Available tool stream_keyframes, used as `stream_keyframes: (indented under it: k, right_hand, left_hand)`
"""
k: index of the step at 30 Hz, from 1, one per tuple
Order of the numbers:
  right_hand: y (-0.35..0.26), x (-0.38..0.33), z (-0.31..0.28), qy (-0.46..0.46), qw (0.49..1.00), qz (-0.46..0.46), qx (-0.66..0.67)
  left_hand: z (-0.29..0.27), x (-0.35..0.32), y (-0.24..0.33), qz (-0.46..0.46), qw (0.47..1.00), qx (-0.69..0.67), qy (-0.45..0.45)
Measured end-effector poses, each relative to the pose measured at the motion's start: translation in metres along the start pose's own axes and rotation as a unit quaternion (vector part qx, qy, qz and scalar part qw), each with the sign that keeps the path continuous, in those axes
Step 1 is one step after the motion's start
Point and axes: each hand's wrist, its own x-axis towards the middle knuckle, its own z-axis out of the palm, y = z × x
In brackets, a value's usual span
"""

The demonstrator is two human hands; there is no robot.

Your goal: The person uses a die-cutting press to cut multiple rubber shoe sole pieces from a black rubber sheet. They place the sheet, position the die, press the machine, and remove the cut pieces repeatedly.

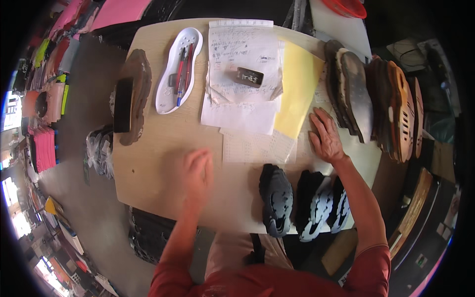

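- While the right hand (325, 137) lies flat, palm down and fingers spread, on the sheets of white gridded paper (257, 146) near the right edge of the pale wooden table (153, 158), it grips nothing.
- Blurred over the bare middle of the table, the left hand (198, 171) shows no clear finger pose, so I cannot tell whether it is spread or closed; nothing is visibly held in it.
- Just beyond the right hand's fingertips lies a yellow paper sheet (297, 89), overlapping a stack of written white pages (242, 54) weighted by a small dark rectangular block (249, 76).
- Right of that hand, a row of dark and orange shoe soles (376, 99) stands on edge, crowding the table's right rim.
- Along the near edge sit a dark grey moulded shoe (277, 198) and a black pair with pale blue soles (321, 203), toes overhanging the rim.
- At the far left lie a white sole-shaped tray with pens (179, 67) and a brown sole with a black block (129, 96).
- Open tabletop remains between the tray, the papers and the left hand.
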Motion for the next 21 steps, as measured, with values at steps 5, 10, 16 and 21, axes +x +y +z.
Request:
stream_keyframes:
  k: [5, 10, 16, 21]
  right_hand:
    - [-0.019, 0.016, -0.049, -0.133, 0.983, 0.125, 0.002]
    - [-0.094, -0.038, -0.145, 0.191, 0.969, 0.089, 0.132]
    - [-0.215, -0.307, -0.201, 0.196, 0.944, 0.176, 0.199]
    - [-0.303, -0.56, -0.208, 0.203, 0.806, 0.526, 0.182]
  left_hand:
    - [0.01, -0.117, 0.027, 0.006, 0.996, 0.076, -0.044]
    - [0.03, -0.133, 0.046, 0.079, 0.983, 0.149, -0.078]
    - [0.025, -0.175, 0.077, 0.091, 0.975, 0.171, -0.112]
    - [0.018, -0.276, 0.159, 0.019, 0.98, 0.131, -0.15]
